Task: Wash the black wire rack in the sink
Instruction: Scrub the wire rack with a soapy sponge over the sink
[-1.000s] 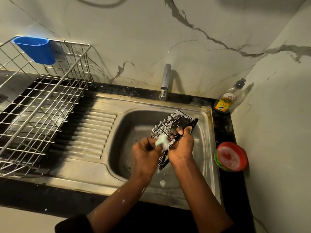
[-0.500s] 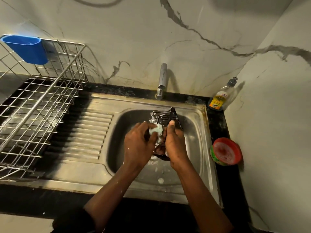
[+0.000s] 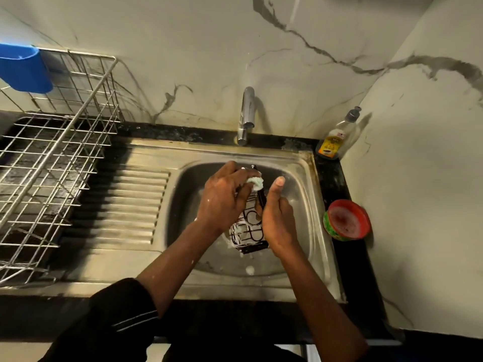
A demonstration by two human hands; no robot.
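A: Where's the black wire rack (image 3: 248, 231)?

B: Over the sink (image 3: 300, 178) basin, held up between both hands, long axis running away from the person. Suds on the wires, esp. the near end.

A: Grip?

B: Right hand (image 3: 278, 218) is closed round the rack's right side, thumb sticking up, fingers wrapped behind. Left hand (image 3: 224, 197) is curled tight on a small pale sponge (image 3: 257, 182), foamy, pressed vs. the rack's far end. So both hands are closed, one on the rack, one on the sponge.

A: Rack touching the basin floor?

B: Can't tell; near end hangs low, but contact is hidden.

A: Around it?

B: Blob of foam (image 3: 250, 269) on the basin floor, near edge. Chrome tap (image 3: 245, 116) at the back, spout above the basin's far rim, no water visible. Ribbed drainboard (image 3: 136, 202) to the left, w/ a steel wire dish basket (image 3: 52, 158) beyond it on the black counter; blue plastic cup (image 3: 23, 69) hooked on its back corner. Right side: dish soap bottle (image 3: 337, 137) in the corner by the marble wall, red-lidded green tub (image 3: 346, 220) nearer, just beside the sink rim.
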